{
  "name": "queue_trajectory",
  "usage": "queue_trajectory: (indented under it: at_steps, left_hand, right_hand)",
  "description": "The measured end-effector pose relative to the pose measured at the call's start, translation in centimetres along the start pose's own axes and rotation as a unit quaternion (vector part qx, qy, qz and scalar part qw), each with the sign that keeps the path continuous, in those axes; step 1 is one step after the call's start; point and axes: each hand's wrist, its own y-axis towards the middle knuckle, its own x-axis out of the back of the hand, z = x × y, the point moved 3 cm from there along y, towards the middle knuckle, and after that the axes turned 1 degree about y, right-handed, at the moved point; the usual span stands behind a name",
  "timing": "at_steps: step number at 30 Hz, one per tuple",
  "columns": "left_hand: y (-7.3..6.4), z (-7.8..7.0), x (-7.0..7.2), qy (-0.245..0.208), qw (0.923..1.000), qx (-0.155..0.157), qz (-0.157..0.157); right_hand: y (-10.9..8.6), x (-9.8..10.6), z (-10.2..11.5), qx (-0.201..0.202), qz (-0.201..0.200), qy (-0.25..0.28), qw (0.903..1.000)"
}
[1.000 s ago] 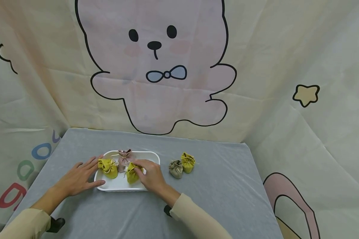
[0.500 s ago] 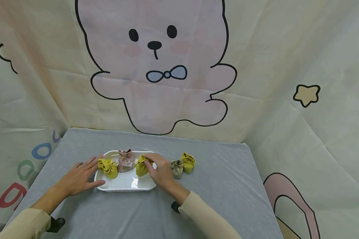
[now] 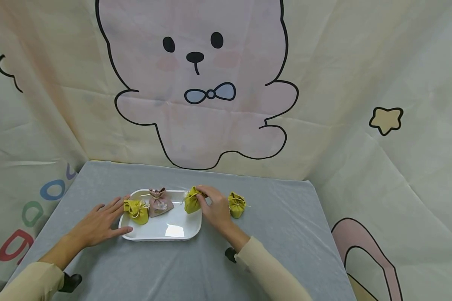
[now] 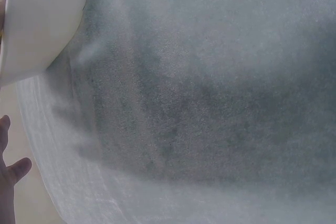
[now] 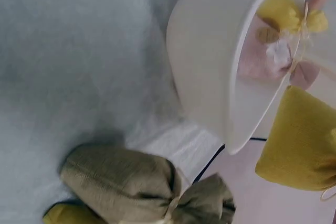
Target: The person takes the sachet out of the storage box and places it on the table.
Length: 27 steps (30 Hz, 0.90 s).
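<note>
My right hand (image 3: 216, 209) pinches the gathered neck of a yellow drawstring pouch (image 3: 192, 201), lifted over the right end of the white tray (image 3: 154, 236). In the right wrist view this yellow pouch (image 5: 296, 142) hangs apart from the tray's rim. My left hand (image 3: 99, 223) lies with fingers spread along the tray's left edge, fingertips at the rim. Inside the tray, a second yellow pouch (image 3: 137, 212) sits at the left, beside a pink pouch (image 3: 160, 203) with a pale flower patch.
Right of the tray another yellow pouch (image 3: 237, 205) stands on the grey cloth-covered table (image 3: 286, 242). An olive-brown pouch (image 5: 123, 182) beside it shows in the right wrist view; my right hand hides it in the head view. A printed curtain (image 3: 324, 62) hangs behind the table.
My right hand has lifted the yellow pouch from the middle of the tray and carried it right and away from me. The pink pouch leans more to the right. My left hand stays put.
</note>
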Motion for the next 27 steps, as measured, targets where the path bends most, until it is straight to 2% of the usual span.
queue_trajectory:
  at_steps: [12,21,27]
  left_hand:
    - [-0.1,-0.1,0.0,-0.002,0.9999,-0.01,-0.011]
    - [-0.1,0.1,0.1,-0.002,0.9999,-0.01,-0.007]
    - [-0.1,0.1,0.0,-0.001,0.9999,-0.011,-0.008]
  right_hand:
    - [0.5,1.6,-2.3,-0.019,-0.024,0.008,0.9995]
    - [0.2,1.9,-4.4,-0.089,-0.017,-0.005,0.9959]
    - [0.1,1.9,-5.3,-0.104,-0.018,-0.02,0.9943]
